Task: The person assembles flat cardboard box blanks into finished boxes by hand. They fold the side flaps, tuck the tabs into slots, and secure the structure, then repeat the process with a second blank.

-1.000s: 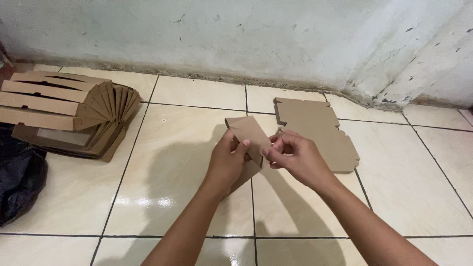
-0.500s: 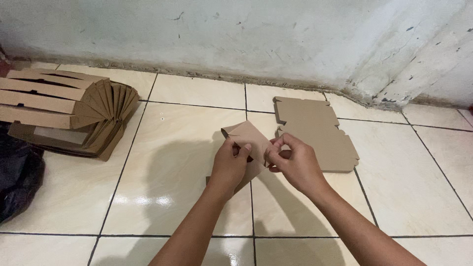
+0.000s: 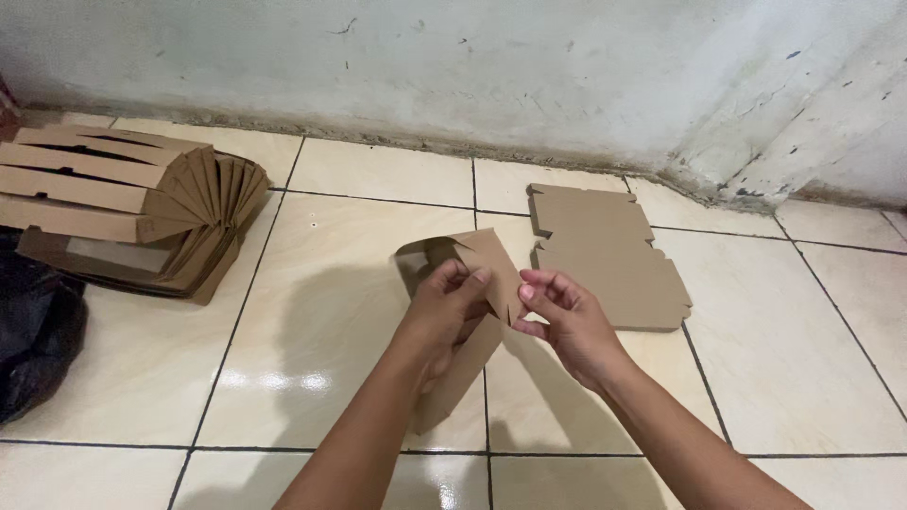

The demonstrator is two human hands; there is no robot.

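Note:
A brown cardboard box blank (image 3: pixel 493 269), partly folded, is held up above the tiled floor in the middle of the view. My left hand (image 3: pixel 446 310) grips it from the left with fingers wrapped over a folded flap. My right hand (image 3: pixel 565 319) pinches the blank's right edge between thumb and fingers. The lower part of the blank hangs down behind my left hand.
A pile of flat brown cardboard blanks (image 3: pixel 605 255) lies on the floor to the right near the wall. A stack of folded cardboard boxes (image 3: pixel 132 203) sits at the left. A black bag (image 3: pixel 33 331) lies at the left edge. A stained wall (image 3: pixel 472 66) runs behind.
The blank has been turned and folded further, a flap now standing up on its left. Both hands have shifted slightly lower and the right hand moved to the right edge.

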